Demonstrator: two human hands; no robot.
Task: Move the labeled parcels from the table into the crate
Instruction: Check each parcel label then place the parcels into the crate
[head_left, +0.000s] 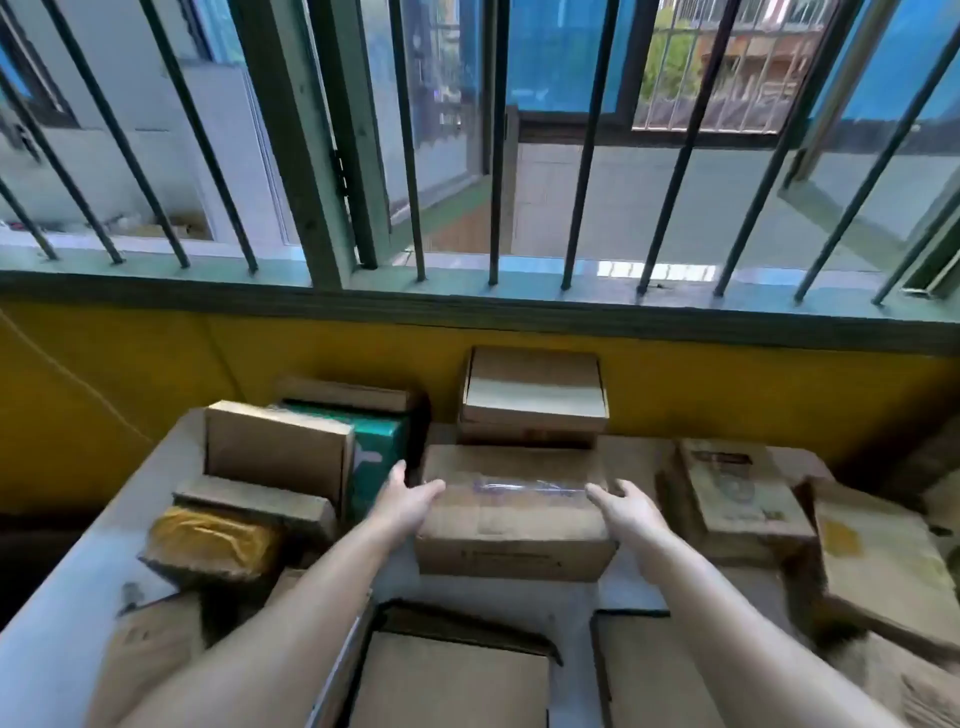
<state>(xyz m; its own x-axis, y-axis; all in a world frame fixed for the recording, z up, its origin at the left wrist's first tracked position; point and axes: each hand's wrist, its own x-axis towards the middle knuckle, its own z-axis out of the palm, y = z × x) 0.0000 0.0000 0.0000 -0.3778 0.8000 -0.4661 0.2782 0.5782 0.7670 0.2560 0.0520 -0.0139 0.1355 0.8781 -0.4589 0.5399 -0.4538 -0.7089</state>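
Observation:
A brown cardboard parcel (511, 514) with clear tape across its top lies in the middle of the table. My left hand (404, 499) is open at the parcel's left edge, fingers spread, touching or nearly touching its side. My right hand (626, 512) is open at the parcel's right top edge. Neither hand grips it. The picture is blurred. To the left, a white crate (78, 597) holds several parcels: an upright brown box (278, 452), a green box (379, 449) and a yellow padded packet (213, 540).
A small brown box (535, 389) sits behind the middle parcel against the yellow wall. More cardboard parcels (737, 493) lie to the right, and a flat one (883, 561) is tilted at the far right. Two boxes (452, 675) are near the front edge. A barred window is above.

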